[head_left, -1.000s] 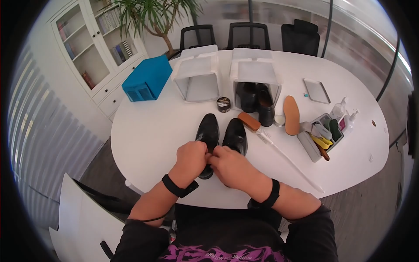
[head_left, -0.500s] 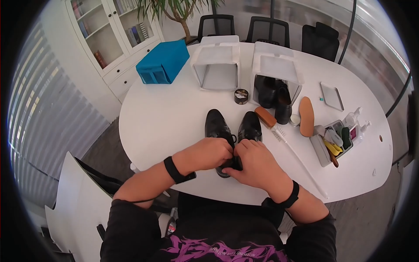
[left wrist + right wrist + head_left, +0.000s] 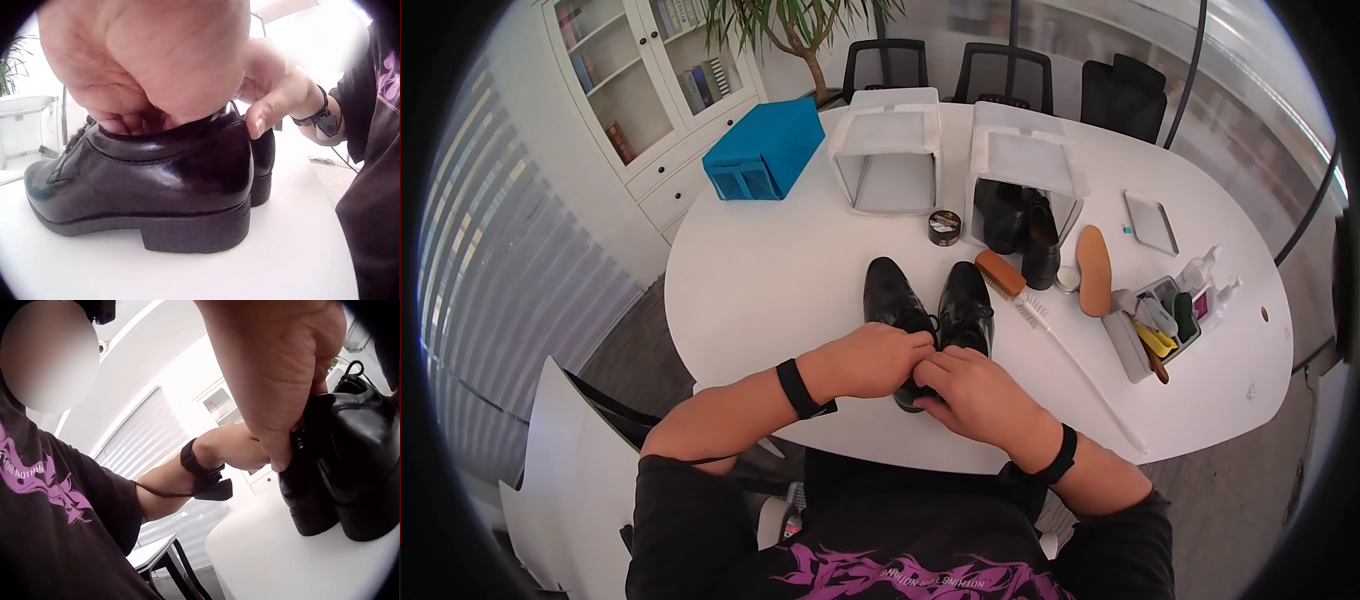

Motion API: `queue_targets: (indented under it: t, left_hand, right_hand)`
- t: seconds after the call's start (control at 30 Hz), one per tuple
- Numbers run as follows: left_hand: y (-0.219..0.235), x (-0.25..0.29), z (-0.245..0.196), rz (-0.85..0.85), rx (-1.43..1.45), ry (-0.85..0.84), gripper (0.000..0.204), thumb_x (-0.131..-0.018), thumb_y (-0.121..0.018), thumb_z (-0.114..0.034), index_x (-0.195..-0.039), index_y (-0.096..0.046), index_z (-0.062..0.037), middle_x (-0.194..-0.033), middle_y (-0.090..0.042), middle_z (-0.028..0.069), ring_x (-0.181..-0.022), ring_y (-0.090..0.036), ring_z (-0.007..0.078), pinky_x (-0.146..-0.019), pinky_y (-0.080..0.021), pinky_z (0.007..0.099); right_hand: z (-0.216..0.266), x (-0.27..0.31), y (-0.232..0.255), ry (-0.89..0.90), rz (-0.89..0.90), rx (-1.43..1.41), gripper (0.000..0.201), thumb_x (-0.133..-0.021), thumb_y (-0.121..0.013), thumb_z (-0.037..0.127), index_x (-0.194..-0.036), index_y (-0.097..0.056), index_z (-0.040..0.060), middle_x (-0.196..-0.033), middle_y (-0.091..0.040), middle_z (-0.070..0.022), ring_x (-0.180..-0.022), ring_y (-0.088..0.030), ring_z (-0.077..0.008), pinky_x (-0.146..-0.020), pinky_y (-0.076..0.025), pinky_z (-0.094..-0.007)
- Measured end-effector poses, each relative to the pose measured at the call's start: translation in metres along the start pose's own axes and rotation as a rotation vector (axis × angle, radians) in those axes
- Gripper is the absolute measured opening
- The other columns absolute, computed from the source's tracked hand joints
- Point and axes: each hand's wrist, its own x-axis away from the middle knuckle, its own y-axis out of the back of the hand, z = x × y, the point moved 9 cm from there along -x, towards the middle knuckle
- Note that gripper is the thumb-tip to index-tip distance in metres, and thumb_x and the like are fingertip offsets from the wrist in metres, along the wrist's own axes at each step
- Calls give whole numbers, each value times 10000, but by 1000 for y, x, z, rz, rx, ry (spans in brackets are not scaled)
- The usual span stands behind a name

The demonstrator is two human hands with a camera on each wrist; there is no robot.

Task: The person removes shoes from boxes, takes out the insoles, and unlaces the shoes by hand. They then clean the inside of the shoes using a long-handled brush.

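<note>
One black shoe (image 3: 178, 187) now has right fingers (image 3: 938, 369) pinching nearer its heel, left fingers (image 3: 911, 348) curled, hold unclear.

Glossy black shoe (image 3: 178, 178), upright beside another

A white oval table (image 3: 740, 300) stands on a grey floor (image 3: 625, 345), with a second white desk (image 3: 565, 440) at lower left. Light shows between the slats of the window blinds (image 3: 520, 240). Beyond them, against a white wall (image 3: 585, 190), is a glass-doored bookcase (image 3: 655, 100) with dark-knobbed drawers (image 3: 678, 190) and books (image 3: 700, 88). A long-leaved plant (image 3: 800, 40) and three black office chairs (image 3: 1005, 75) line the far side, before a glass partition (image 3: 1250, 100) with dark posts (image 3: 1190, 70).
</note>
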Motion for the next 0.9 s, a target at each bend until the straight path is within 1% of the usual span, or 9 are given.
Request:
queue_targets:
  t: [0.3, 0.4, 0.47, 0.53, 0.6, 0.7, 0.8, 0.87, 0.9]
  left_hand:
    - [8, -6, 2, -50, -23, 2, 155, -1067, -754, -132, -1212, -744, -81, -1170, -724, 137, -1086, -802, 400, -954, -648, 541]
    - [18, -11, 6, -8, 36, -53, 188, -1076, -778, -137, -1238, -723, -56, -1219, -745, 152, -1118, -784, 426, -939, -632, 551]
    - [21, -10, 10, 89, 202, -32, 182, -1095, -786, -123, -1246, -715, -50, -1236, -748, 159, -1126, -768, 424, -961, -618, 542]
    - [20, -7, 15, 34, 262, -69, 181, -1103, -789, -115, -1252, -710, -49, -1233, -746, 161, -1129, -755, 415, -972, -610, 530]
    - [20, -2, 17, -23, 324, -105, 180, -1110, -791, -107, -1258, -706, -48, -1230, -744, 163, -1132, -742, 406, -983, -602, 519]
    - [20, 4, 20, -69, 381, -83, 164, -1139, -771, -99, -1276, -698, -45, -1209, -729, 151, -1136, -721, 378, -999, -594, 482]
    - [20, 9, 24, -97, 472, -81, 137, -1150, -765, -84, -1255, -687, -43, -1193, -716, 121, -1089, -726, 312, -958, -594, 451]
    - [19, 14, 37, -97, 551, 25, 107, -1199, -733, -80, -1277, -664, -55, -1217, -709, 71, -1070, -724, 207, -921, -603, 399]
    - [15, 14, 43, -97, 551, 23, 107, -1199, -733, -80, -1277, -664, -55, -1217, -709, 71, -1070, -724, 207, -921, -603, 399]
  right_hand:
    - [-5, 3, 1, -26, 17, 0, 314, -963, -960, 188, -1159, -737, 87, -1148, -793, -98, -1107, -761, -362, -1020, -619, -496]
    - [-7, 4, 7, -52, -13, -33, 304, -953, -960, 154, -1139, -736, 64, -1138, -783, -109, -1109, -764, -367, -1008, -628, -492]
    - [-9, 8, 9, -76, -32, -57, 296, -946, -956, 124, -1123, -733, 45, -1136, -775, -117, -1111, -764, -368, -1003, -632, -487]
    - [-19, 14, 10, -161, -88, -112, 302, -981, -969, 165, -1182, -768, 64, -1166, -804, -123, -1043, -799, -381, -903, -677, -484]
    - [-21, 17, 11, -152, -108, -148, 283, -993, -970, 174, -1178, -789, 59, -1184, -811, -123, -1023, -807, -377, -881, -682, -474]
    - [-24, 18, 11, -126, -141, -197, 246, -1016, -968, 188, -1158, -826, 48, -1216, -821, -122, -997, -819, -369, -858, -689, -457]
    - [-24, 17, 12, -123, -150, -209, 216, -1034, -958, 193, -1133, -843, 40, -1229, -827, -122, -984, -821, -367, -860, -690, -450]
    - [-26, 16, 13, -130, -145, -204, 204, -1043, -951, 193, -1123, -845, 38, -1228, -830, -122, -978, -820, -369, -865, -689, -450]
    - [-30, 17, 11, -149, -120, -209, 206, -1048, -946, 197, -1138, -845, 42, -1215, -831, -126, -977, -819, -374, -865, -685, -453]
